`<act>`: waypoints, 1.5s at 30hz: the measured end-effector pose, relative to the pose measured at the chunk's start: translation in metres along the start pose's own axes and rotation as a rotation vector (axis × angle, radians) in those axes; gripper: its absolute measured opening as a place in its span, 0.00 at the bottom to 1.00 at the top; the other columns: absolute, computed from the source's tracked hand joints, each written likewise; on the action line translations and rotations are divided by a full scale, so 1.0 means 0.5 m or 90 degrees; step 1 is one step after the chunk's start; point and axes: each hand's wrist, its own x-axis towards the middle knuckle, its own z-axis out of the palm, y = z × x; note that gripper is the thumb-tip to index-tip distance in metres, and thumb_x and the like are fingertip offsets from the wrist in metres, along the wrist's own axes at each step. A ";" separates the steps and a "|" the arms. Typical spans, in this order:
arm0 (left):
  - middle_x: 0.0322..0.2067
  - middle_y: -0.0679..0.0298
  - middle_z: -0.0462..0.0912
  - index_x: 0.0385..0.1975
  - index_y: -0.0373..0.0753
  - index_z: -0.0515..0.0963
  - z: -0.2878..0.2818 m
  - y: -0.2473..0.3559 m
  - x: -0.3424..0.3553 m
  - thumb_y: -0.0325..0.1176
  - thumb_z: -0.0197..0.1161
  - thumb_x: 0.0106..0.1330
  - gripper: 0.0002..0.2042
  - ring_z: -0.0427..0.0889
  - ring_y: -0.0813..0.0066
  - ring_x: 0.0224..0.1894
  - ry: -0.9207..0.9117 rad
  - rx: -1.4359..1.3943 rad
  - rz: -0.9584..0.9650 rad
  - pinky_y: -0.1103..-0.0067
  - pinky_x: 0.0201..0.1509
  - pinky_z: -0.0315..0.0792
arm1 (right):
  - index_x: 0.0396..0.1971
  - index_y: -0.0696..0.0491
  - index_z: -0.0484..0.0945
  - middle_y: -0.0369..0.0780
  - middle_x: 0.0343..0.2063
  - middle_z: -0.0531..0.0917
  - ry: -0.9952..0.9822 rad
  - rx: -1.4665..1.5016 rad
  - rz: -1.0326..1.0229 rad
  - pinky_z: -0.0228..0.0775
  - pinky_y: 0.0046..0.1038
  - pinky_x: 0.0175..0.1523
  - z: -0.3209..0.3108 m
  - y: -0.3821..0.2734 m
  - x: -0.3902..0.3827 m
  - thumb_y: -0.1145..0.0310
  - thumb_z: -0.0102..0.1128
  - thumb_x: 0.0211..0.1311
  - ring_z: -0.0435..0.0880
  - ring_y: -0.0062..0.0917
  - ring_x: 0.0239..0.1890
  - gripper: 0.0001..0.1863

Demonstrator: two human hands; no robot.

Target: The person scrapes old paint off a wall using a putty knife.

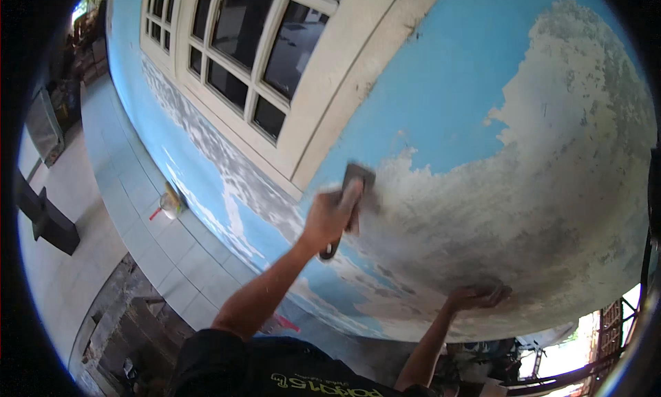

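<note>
My left hand (pixel 330 215) is closed round the handle of a dark scraper (pixel 359 175). Its blade lies against the wall, just right of the window frame's lower corner, and is slightly blurred. Blue paint (pixel 441 122) covers the wall above, while a rough grey and white patch (pixel 468 225) shows bare plaster to the right. Lower right, my right hand (pixel 478 296) is held palm up near the patch, with its fingers loosely cupped and partly apart. Whether anything small lies in that palm is unclear.
A cream window frame (pixel 344 80) with dark panes borders the work area. On the tiled ledge (pixel 186 252) at left stands a small pale bucket (pixel 170 204). A red object (pixel 286 323) lies near my left arm. A dark post base (pixel 55 225) stands farther left.
</note>
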 end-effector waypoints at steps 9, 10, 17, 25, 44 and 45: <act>0.09 0.64 0.73 0.13 0.33 0.75 -0.001 0.020 -0.007 0.49 0.54 0.71 0.28 0.73 0.80 0.12 -0.042 -0.028 -0.035 0.81 0.18 0.65 | 0.60 0.61 0.61 0.54 0.62 0.59 -0.027 -0.034 0.019 0.48 0.53 0.70 -0.017 -0.012 0.006 0.60 0.32 0.75 0.55 0.50 0.68 0.24; 0.08 0.64 0.73 0.14 0.33 0.75 -0.003 -0.008 -0.014 0.50 0.53 0.71 0.28 0.73 0.80 0.12 -0.045 -0.023 -0.050 0.81 0.18 0.65 | 0.60 0.61 0.61 0.54 0.62 0.59 -0.025 -0.030 0.007 0.48 0.53 0.70 -0.015 -0.017 0.008 0.59 0.32 0.75 0.55 0.49 0.68 0.24; 0.08 0.64 0.73 0.11 0.34 0.74 0.005 0.054 0.015 0.52 0.51 0.71 0.30 0.73 0.80 0.13 -0.020 0.009 0.003 0.80 0.19 0.65 | 0.60 0.61 0.61 0.53 0.63 0.57 -0.031 -0.015 0.095 0.49 0.52 0.70 -0.005 -0.010 -0.012 0.59 0.31 0.75 0.54 0.49 0.68 0.24; 0.07 0.65 0.72 0.10 0.35 0.73 -0.004 0.063 0.028 0.48 0.52 0.72 0.28 0.71 0.80 0.10 -0.028 -0.002 0.015 0.80 0.16 0.64 | 0.61 0.61 0.60 0.52 0.63 0.58 -0.029 -0.044 0.042 0.49 0.52 0.70 -0.005 -0.015 -0.005 0.59 0.31 0.75 0.54 0.48 0.69 0.24; 0.10 0.65 0.72 0.14 0.34 0.74 -0.019 0.020 0.025 0.50 0.53 0.71 0.28 0.69 0.80 0.10 -0.011 0.032 -0.007 0.80 0.14 0.62 | 0.61 0.60 0.60 0.52 0.62 0.61 -0.021 -0.074 0.063 0.52 0.50 0.68 0.001 0.010 -0.025 0.56 0.31 0.75 0.56 0.47 0.68 0.26; 0.10 0.65 0.71 0.14 0.33 0.74 -0.012 0.004 -0.005 0.49 0.52 0.71 0.27 0.70 0.80 0.10 -0.021 -0.043 -0.031 0.80 0.14 0.64 | 0.61 0.60 0.61 0.52 0.62 0.61 -0.026 -0.058 0.029 0.52 0.50 0.68 -0.007 0.013 -0.021 0.56 0.31 0.75 0.56 0.47 0.68 0.26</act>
